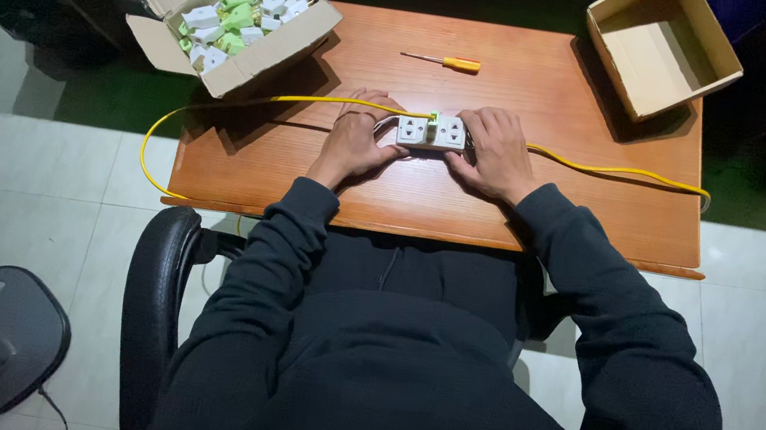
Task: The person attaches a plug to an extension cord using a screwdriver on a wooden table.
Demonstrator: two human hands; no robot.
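We start at our fingertips, which press in from both sides on a white socket block (pixel 433 131) with two outlet faces and a small green piece at its top middle. Our left hand (pixel 354 141) curls around the block's left end, thumb along the near edge and fingers bent over the far side, closed on it. Our right hand (pixel 494 154) mirrors that on the right end, fingers folded over the top and back, thumb at the near corner, also gripping. The block sits between the two hands, low on or just above the wooden table (pixel 542 217), slightly toward the far half of the top.

Both wrists lie flat, and our dark sleeves angle inward from the elbows so the forearms form a V toward the block.

A yellow cable (pixel 609 168) passes behind the block, running off the right edge and looping off the left edge. Farther out lies a screwdriver (pixel 445 61) with an orange handle. At the far left corner stands an open cardboard box (pixel 232 9) of green and white socket parts; at the far right, another open box (pixel 661 47).
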